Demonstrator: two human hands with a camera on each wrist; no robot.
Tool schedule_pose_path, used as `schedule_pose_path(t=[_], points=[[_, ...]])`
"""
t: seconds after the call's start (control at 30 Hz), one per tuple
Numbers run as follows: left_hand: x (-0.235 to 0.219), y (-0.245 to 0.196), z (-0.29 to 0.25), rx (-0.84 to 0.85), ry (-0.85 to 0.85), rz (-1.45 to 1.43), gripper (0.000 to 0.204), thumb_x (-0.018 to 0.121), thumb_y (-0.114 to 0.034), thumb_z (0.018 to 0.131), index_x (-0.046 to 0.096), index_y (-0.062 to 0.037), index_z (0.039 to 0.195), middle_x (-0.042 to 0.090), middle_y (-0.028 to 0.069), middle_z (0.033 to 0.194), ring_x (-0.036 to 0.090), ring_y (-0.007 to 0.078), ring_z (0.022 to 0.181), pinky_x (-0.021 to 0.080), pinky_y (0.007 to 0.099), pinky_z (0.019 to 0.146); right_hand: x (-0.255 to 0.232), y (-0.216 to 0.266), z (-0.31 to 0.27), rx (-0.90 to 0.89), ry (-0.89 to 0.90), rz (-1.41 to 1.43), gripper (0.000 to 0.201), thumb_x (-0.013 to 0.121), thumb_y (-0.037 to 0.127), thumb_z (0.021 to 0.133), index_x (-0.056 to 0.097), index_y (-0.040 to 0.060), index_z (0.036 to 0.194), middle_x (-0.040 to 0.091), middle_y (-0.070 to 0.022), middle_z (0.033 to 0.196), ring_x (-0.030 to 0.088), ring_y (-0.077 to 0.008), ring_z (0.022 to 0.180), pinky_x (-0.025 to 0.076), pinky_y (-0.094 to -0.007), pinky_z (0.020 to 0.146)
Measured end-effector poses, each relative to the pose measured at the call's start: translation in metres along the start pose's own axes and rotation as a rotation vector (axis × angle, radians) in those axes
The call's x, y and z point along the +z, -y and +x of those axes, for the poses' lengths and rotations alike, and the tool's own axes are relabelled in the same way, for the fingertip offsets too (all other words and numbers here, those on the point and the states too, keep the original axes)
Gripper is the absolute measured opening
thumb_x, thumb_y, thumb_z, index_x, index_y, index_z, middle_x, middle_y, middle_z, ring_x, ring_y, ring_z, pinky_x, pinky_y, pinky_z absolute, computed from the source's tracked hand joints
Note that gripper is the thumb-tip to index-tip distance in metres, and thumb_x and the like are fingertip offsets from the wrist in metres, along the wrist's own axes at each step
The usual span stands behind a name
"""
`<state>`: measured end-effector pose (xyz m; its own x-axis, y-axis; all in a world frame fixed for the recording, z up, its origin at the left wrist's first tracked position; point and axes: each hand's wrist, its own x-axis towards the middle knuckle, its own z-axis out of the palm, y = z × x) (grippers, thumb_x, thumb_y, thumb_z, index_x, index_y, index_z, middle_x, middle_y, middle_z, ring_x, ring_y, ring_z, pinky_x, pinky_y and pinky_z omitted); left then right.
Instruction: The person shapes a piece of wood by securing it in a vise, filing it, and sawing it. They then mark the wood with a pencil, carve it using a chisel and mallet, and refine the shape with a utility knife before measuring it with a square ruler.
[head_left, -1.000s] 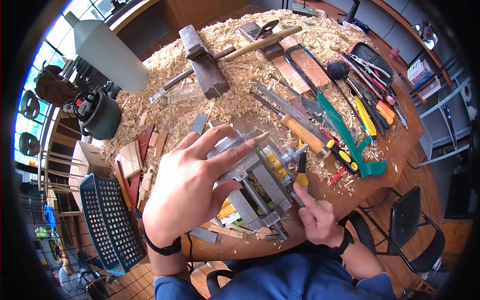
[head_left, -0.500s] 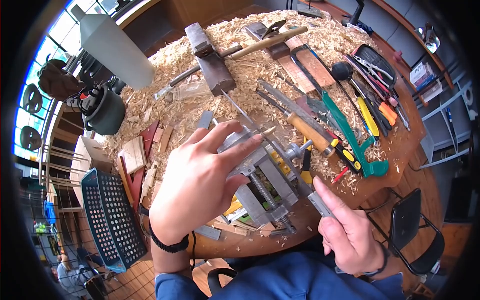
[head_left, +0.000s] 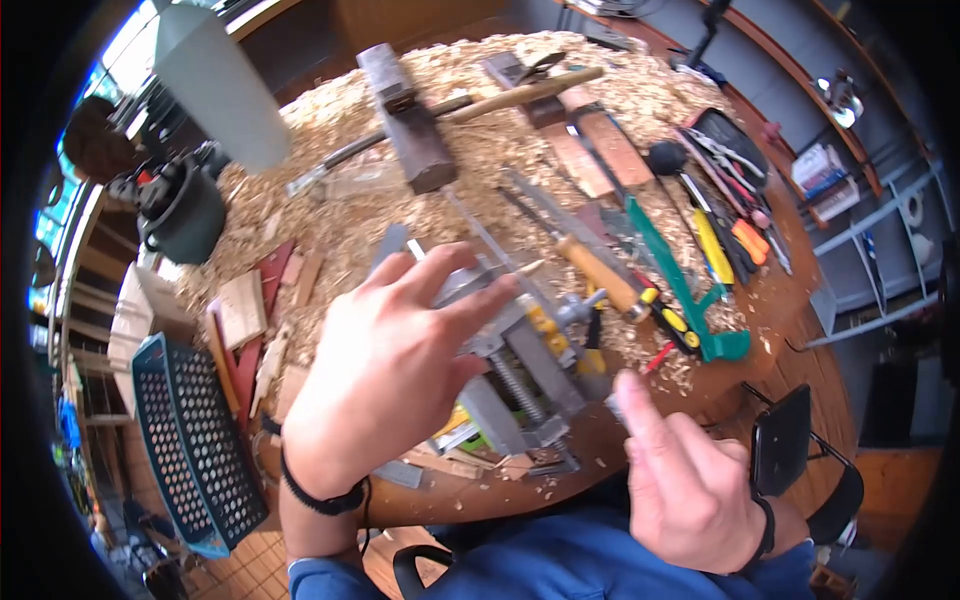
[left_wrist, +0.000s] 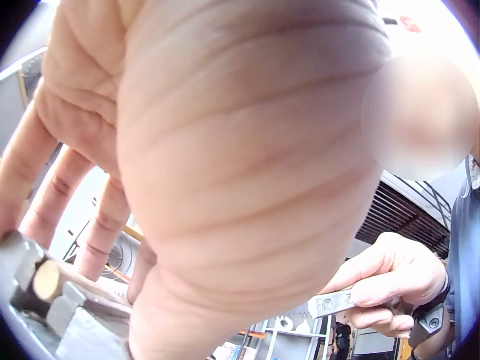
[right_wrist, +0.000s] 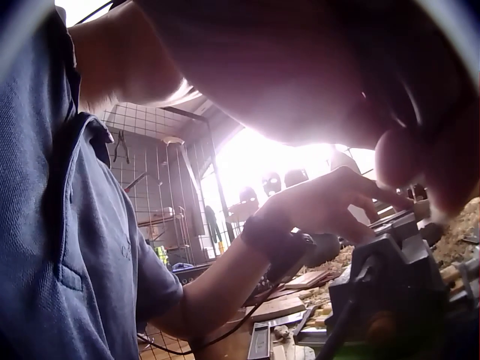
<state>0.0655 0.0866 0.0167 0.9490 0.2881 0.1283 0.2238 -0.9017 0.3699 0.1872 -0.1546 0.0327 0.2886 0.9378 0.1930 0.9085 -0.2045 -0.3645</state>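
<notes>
My left hand rests on a grey metal bench vise, fingers spread over its top and fingertips beside a wooden stick. In the left wrist view the stick's round end shows between the vise's metal blocks. My right hand grips the flat grey metal handle of a thin saw, its index finger stretched along it. Small teeth show beside the handle in the left wrist view. The long narrow blade runs past the vise, close to the stick.
Wood shavings cover much of the table around two hand planes, one a wooden block plane. To the right lie a green-handled saw, a wood-handled file and pliers. A perforated basket stands at the left edge, a white bottle behind.
My right hand has drawn the saw back toward my body and to the right, then slightly further down. The left hand stays on the vise. The head view has shifted a little.
</notes>
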Motion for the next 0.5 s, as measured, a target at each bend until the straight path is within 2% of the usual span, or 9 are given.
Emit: schedule_pose_path(t=[0.13, 0.2, 0.27, 0.3, 0.4, 0.5], points=[[0.001, -0.005, 0.001, -0.026, 0.01, 0.045, 0.067, 0.09, -0.013, 0.068, 0.076, -0.0156, 0.133, 0.067, 0.0136, 0.135, 0.067, 0.0376, 0.115, 0.055, 0.0479, 0.098, 0.0, -0.008, -0.007, 0.043, 0.031, 0.029, 0.062, 0.069, -0.004, 0.089, 0.058, -0.0046, 0.15, 0.065, -0.0108, 0.08, 0.062, -0.0246, 0.053, 0.052, -0.0381, 0.049], [-0.001, -0.006, 0.001, -0.014, 0.011, 0.029, 0.068, 0.091, -0.013, 0.067, 0.076, -0.0152, 0.133, 0.067, 0.0138, 0.135, 0.067, 0.0377, 0.115, 0.055, 0.0477, 0.097, 0.011, -0.017, -0.012, 0.023, -0.067, 0.148, 0.062, 0.068, -0.004, 0.089, 0.058, -0.0048, 0.15, 0.066, -0.0115, 0.08, 0.062, -0.0247, 0.053, 0.051, -0.0381, 0.049], [0.0, -0.008, 0.004, -0.004, 0.015, 0.006, 0.068, 0.091, -0.014, 0.067, 0.076, -0.0148, 0.133, 0.067, 0.0139, 0.135, 0.067, 0.0378, 0.114, 0.055, 0.0474, 0.096, 0.032, -0.034, -0.016, -0.065, -0.33, 0.169, 0.066, 0.07, -0.001, 0.086, 0.06, -0.001, 0.151, 0.051, -0.0038, 0.071, 0.053, -0.0203, 0.048, 0.049, -0.0372, 0.046], [0.001, -0.008, 0.003, -0.007, 0.007, 0.01, 0.068, 0.091, -0.014, 0.067, 0.076, -0.0142, 0.133, 0.067, 0.0139, 0.135, 0.067, 0.0379, 0.113, 0.055, 0.047, 0.095, 0.029, -0.039, -0.02, 0.005, -0.288, 0.158, 0.061, 0.07, 0.002, 0.09, 0.062, 0.0025, 0.15, 0.054, -0.0049, 0.071, 0.056, -0.0212, 0.049, 0.051, -0.0376, 0.048], [0.001, -0.008, 0.004, -0.007, -0.001, 0.038, 0.067, 0.091, -0.015, 0.068, 0.076, -0.0137, 0.133, 0.067, 0.0136, 0.134, 0.067, 0.038, 0.109, 0.056, 0.046, 0.092, 0.045, -0.083, -0.019, 0.112, -0.388, 0.072, 0.05, 0.069, 0.009, 0.096, 0.067, 0.0055, 0.146, 0.056, -0.0077, 0.072, 0.058, -0.026, 0.053, 0.052, -0.0401, 0.052], [0.0, -0.009, 0.005, -0.03, 0.021, 0.025, 0.068, 0.092, -0.017, 0.068, 0.076, -0.0155, 0.134, 0.067, 0.0132, 0.133, 0.068, 0.0375, 0.107, 0.056, 0.0465, 0.091, 0.048, -0.133, -0.015, 0.092, -0.362, -0.125, 0.048, 0.069, 0.01, 0.096, 0.069, 0.007, 0.143, 0.057, -0.0096, 0.075, 0.061, -0.0279, 0.063, 0.051, -0.0415, 0.057]])
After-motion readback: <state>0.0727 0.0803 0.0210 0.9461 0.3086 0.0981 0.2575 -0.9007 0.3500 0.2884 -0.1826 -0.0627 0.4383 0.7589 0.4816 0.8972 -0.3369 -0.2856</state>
